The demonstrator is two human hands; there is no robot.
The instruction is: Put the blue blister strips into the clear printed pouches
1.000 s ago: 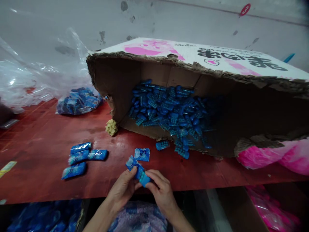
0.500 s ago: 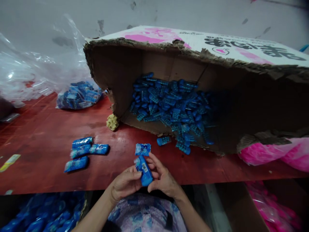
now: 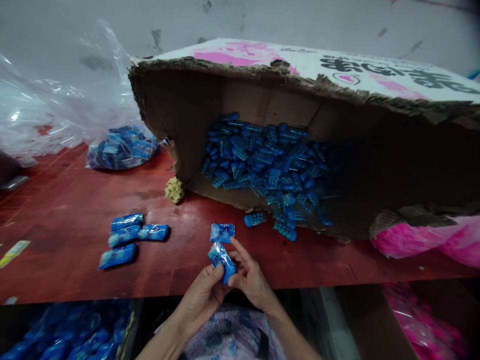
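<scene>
Between my two hands is a blue plastic-wrapped packet point(image 3: 222, 260), tilted, its printed face up. The thumb of my left hand point(image 3: 204, 287) presses on its lower left side. My right hand point(image 3: 253, 280) grips the lower right end with the thumb, its index finger stretched forward. Just beyond the fingertips a flat blue sachet point(image 3: 222, 233) lies on the red table. A small clear tube with a blue cap point(image 3: 255, 219) rests in front of the box. Several filled blue packets point(image 3: 125, 235) lie grouped at the left.
A torn cardboard box point(image 3: 255, 95) lies on its side, holding a heap of blue-capped tubes point(image 3: 262, 155). A clear bag of blue sachets point(image 3: 122, 147) stands at back left. Crumpled yellow paper point(image 3: 174, 190) sits by the box corner. Pink plastic point(image 3: 427, 237) is at right; blue packets point(image 3: 67, 330) fill a container below.
The packet has been turned over in my hands: its barcode side showed before, and its printed front shows now. My left thumb has moved onto its face.
</scene>
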